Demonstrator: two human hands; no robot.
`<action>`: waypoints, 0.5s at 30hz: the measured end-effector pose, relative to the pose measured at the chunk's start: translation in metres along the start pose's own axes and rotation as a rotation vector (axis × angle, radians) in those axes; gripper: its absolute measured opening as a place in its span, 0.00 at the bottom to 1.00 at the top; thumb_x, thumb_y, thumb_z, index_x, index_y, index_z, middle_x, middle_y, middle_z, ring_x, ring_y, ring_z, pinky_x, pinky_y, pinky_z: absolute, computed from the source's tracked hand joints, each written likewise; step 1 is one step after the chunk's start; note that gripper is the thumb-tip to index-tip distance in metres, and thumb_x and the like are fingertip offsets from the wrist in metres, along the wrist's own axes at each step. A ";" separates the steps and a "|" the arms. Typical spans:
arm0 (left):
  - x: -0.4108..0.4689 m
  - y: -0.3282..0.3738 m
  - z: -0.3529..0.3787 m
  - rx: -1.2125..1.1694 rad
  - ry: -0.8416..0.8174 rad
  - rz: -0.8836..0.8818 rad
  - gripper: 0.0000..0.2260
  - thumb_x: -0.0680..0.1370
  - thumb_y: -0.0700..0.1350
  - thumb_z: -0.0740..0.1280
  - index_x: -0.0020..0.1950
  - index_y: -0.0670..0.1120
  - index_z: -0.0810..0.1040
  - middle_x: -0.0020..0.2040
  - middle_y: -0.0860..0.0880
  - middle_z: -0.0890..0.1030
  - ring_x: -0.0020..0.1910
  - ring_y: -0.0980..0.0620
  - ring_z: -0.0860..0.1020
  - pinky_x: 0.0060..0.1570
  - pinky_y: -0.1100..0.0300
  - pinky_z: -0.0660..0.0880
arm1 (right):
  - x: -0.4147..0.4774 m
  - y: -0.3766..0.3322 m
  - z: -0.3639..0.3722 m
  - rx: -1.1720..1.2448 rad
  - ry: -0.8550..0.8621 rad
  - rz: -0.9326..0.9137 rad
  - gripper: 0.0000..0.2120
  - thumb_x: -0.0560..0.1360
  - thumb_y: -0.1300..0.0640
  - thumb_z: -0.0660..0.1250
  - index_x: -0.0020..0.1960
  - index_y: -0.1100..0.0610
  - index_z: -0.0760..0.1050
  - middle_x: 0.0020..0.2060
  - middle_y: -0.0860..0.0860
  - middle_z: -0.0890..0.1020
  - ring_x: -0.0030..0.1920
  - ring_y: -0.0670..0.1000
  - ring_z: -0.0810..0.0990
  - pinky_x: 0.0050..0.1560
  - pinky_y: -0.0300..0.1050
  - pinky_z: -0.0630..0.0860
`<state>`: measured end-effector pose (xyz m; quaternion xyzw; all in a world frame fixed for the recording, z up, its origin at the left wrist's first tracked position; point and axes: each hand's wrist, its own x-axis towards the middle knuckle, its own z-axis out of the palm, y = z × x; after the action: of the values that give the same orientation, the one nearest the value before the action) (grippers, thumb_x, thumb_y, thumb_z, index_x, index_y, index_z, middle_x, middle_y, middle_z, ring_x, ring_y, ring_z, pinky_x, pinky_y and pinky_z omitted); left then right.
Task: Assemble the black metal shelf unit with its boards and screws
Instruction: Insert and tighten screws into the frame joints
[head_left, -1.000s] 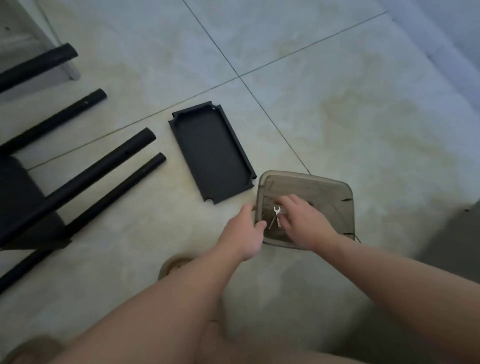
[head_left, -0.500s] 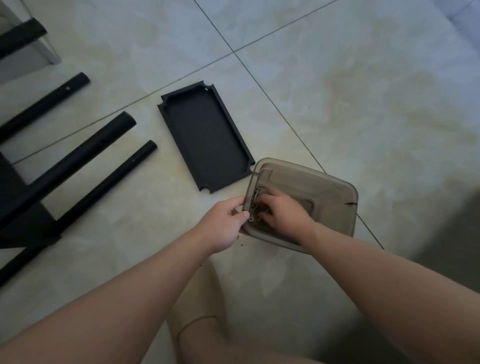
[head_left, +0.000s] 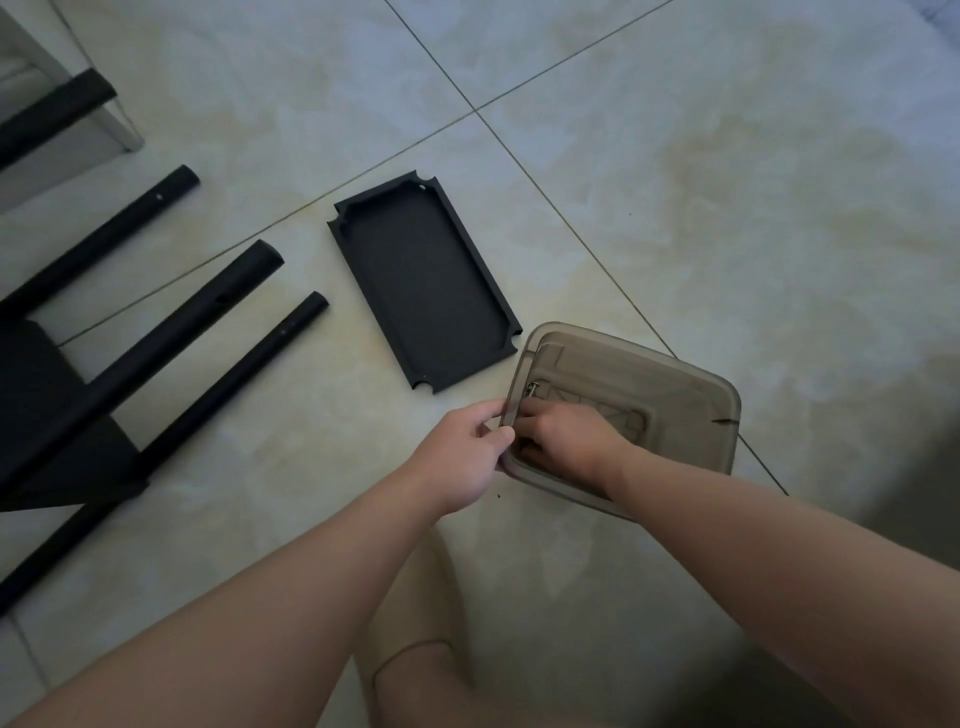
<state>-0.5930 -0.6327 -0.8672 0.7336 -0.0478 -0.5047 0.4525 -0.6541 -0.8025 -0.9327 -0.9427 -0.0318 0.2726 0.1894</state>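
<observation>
Since a second ago the small wrench that stood between the fingers of the right hand has dropped out of sight, and that hand has sunk deeper into the container; the left hand has closed in from just beside the rim to a pinch on it.

Black shelf board: lies flat on the tiled floor, raised lip upward, corners notched. Long axis runs diagonally, far-left end to near-right end. Its near-right corner sits just beside the far-left corner of the container; contact cannot be told.

Container: translucent, smoke-brown, squarish, on the floor right of the board. A small bright metal piece shows inside near its left wall; too small to identify.

Right hand: inside the container, knuckles up, fingers curled down onto the bottom. Whether anything is held beneath them cannot be told.

Left hand: thumb and forefinger in a narrow pinch on the container's left rim, other fingers curled under.

Black tubes of the shelf frame: four reach in from the left edge, roughly parallel, open ends pointing far-right, long axes slanting from near-left to far-right. Small holes show in the sides of three. The nearest tube ends closest to the board, apart from it. A black panel joins the tubes at the left edge.

A pale furniture leg stands at the far left. The person's knee shows between the forearms at the bottom.
</observation>
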 end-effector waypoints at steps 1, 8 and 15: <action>0.000 0.000 0.000 -0.002 0.004 -0.001 0.15 0.84 0.42 0.61 0.55 0.63 0.77 0.40 0.48 0.81 0.41 0.53 0.82 0.42 0.63 0.74 | 0.001 0.000 0.001 -0.036 0.011 -0.004 0.12 0.80 0.51 0.63 0.61 0.48 0.80 0.63 0.50 0.77 0.59 0.57 0.78 0.45 0.48 0.76; 0.002 0.001 0.005 -0.033 0.026 -0.008 0.14 0.83 0.43 0.61 0.53 0.62 0.80 0.36 0.53 0.82 0.38 0.56 0.84 0.31 0.71 0.72 | -0.009 -0.001 -0.003 0.040 0.092 0.084 0.12 0.80 0.53 0.63 0.61 0.54 0.78 0.62 0.52 0.78 0.58 0.59 0.79 0.46 0.51 0.78; -0.003 0.016 0.006 -0.071 0.286 -0.113 0.09 0.83 0.51 0.58 0.49 0.50 0.75 0.50 0.49 0.79 0.50 0.46 0.79 0.52 0.54 0.74 | -0.044 -0.016 -0.058 0.376 0.383 0.223 0.02 0.76 0.59 0.72 0.49 0.55 0.82 0.42 0.46 0.77 0.44 0.47 0.78 0.50 0.44 0.75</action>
<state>-0.5929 -0.6442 -0.8541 0.7833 0.0765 -0.4210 0.4510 -0.6600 -0.8141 -0.8594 -0.9230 0.1595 0.1100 0.3325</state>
